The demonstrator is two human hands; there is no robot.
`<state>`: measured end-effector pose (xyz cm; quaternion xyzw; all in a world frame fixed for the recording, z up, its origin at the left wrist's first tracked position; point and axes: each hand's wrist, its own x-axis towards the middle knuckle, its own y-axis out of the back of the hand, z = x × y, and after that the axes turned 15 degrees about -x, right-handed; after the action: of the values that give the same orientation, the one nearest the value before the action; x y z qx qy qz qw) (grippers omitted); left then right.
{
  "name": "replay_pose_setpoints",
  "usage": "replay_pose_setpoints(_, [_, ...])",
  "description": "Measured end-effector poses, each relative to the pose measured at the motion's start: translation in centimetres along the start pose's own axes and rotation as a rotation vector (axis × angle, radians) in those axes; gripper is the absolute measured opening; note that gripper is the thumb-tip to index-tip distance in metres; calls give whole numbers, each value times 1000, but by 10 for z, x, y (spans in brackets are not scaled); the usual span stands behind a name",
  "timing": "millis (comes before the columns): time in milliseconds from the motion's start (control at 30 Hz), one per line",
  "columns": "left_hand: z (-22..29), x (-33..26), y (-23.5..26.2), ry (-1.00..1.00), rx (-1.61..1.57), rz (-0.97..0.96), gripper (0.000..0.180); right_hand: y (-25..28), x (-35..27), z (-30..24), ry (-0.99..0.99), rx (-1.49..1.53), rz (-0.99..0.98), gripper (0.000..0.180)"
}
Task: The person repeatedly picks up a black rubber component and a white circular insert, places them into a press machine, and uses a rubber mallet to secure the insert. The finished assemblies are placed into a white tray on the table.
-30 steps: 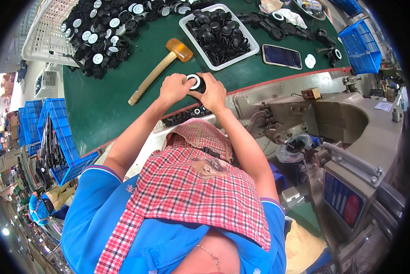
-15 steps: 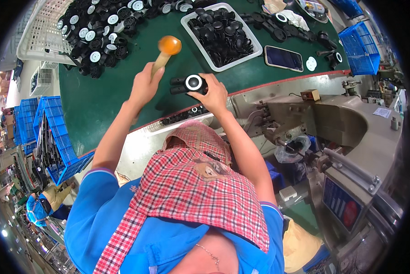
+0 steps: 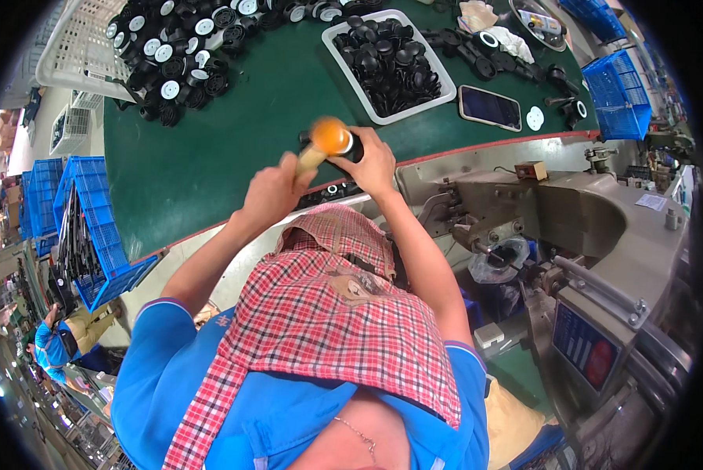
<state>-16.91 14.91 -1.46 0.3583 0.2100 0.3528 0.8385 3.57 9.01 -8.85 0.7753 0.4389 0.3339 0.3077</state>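
Note:
In my left hand [image 3: 273,192] is the pale wooden handle of a mallet [image 3: 330,136] with a round, glossy orange head. My right hand [image 3: 373,162] is closed around a black wheel part [image 3: 357,148] at the near side of the green table. The mallet head lies over this part and covers most of its face and white ring, so I cannot tell whether the two touch. Beyond my right hand stands a white tray [image 3: 448,92] full of small black round caps [image 3: 387,66].
Black wheels with white discs [image 3: 170,89] are heaped at the far left by a white basket [image 3: 77,51]. A phone [image 3: 488,107] and a white disc [image 3: 534,118] lie at the right. A grey machine [image 3: 649,235] stands close to my right arm. Blue crates [image 3: 93,227] stand at left.
The mallet has come down and to the right onto or just over the black wheel part, my left hand moving with it. My right hand keeps its hold in nearly the same place.

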Motion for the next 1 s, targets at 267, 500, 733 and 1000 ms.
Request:
replay_pose_setpoints(267, [-26,55,6,4,-53,230,35,1,-3,3,-83,130,-39,56])
replay_pose_setpoints(500, [-83,99,-15,-249,175,293,35,52,-75,13,-346,520,-579,53])
replay_pose_setpoints(733, [-53,106,-12,-262,266,230,28,-18,-151,23,-549,683,-475,72])
replay_pose_setpoints(1000, [-28,95,-46,-719,236,427,45,96,-346,68,-838,135,151,42])
